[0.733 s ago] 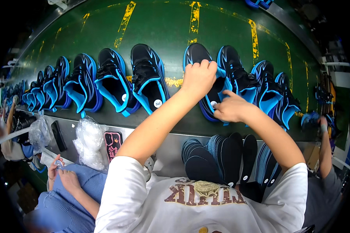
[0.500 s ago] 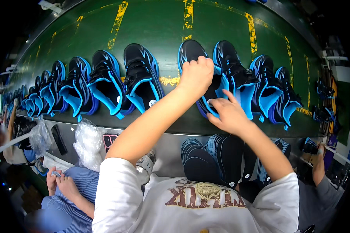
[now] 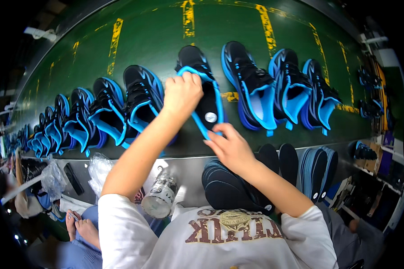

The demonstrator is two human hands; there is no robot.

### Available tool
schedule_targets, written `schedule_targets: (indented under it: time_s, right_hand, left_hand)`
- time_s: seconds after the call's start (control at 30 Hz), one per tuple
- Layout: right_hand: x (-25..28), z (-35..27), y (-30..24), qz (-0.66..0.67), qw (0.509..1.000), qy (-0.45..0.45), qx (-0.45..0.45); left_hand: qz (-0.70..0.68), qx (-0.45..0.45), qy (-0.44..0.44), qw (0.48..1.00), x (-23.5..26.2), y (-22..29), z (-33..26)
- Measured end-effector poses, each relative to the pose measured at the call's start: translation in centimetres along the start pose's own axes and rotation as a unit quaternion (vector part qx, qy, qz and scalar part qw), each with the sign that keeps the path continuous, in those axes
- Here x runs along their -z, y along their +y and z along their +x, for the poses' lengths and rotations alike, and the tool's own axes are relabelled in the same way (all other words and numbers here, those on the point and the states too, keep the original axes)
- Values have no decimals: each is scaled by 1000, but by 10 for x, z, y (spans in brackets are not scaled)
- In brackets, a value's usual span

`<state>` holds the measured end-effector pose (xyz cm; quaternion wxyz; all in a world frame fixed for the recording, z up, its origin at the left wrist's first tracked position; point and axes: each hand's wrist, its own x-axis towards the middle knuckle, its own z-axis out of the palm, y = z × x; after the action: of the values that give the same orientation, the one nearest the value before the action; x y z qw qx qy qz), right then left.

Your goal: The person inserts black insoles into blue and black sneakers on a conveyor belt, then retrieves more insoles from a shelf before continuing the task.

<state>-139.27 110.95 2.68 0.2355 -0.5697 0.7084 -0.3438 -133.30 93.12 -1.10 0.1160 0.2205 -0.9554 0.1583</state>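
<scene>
A black and blue sneaker [image 3: 194, 57] lies on the green work surface in front of me, toe pointing away. My left hand [image 3: 182, 96] is closed on the tongue of this shoe, holding the opening wide. At the heel, my right hand [image 3: 229, 147] pinches the blue collar edge between thumb and fingers. Inside the shoe lies a black insole [image 3: 207, 102] with a round white sticker near its heel. Three similar sneakers stand to the right, the nearest sneaker [image 3: 247, 85] a hand's width away. Several more sneakers [image 3: 141, 89] line up to the left.
Below the green surface [image 3: 152, 40], a metal ledge holds stacked black insoles [image 3: 226, 179] and more insoles [image 3: 313, 172] to the right. A clear jar [image 3: 159, 195], plastic bags [image 3: 99, 170] and a phone [image 3: 73, 178] lie leftward. Another person's hands [image 3: 83, 228] show at lower left.
The held sneaker sits farther from its right neighbour. My right hand has come back from inside the shoe to the heel edge. My left hand has pulled the tongue open; the insole shows more fully.
</scene>
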Motion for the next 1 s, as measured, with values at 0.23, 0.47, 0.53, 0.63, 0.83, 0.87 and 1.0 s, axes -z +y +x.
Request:
schedule_targets:
  time_s: [0.23, 0.47, 0.53, 0.63, 0.83, 0.87, 1.0]
  right_hand:
    - [58, -60, 21, -36, 993, 86, -67]
    - [108, -243, 108, -203, 891, -20, -406]
    - [104, -269, 107, -219, 892, 18, -396]
    - [100, -280, 106, -216, 879, 49, -421]
    - [97, -300, 116, -218, 896, 165, -350]
    - [96, -304, 119, -184, 891, 201, -364]
    - [133, -277, 104, 63, 857, 329, -391]
  left_hand:
    - [1, -92, -112, 989, -3, -9, 12]
    - [-313, 103, -127, 936, 26, -34, -3]
    - [-482, 225, -120, 838, 41, -33, -6]
    - [-736, 370, -35, 566, 68, -34, -6]
    - [-887, 382, 156, 205, 89, -18, 2]
    - [-882, 387, 130, 234, 89, -8, 5]
    - [-646, 333, 11, 687, 64, 55, 26]
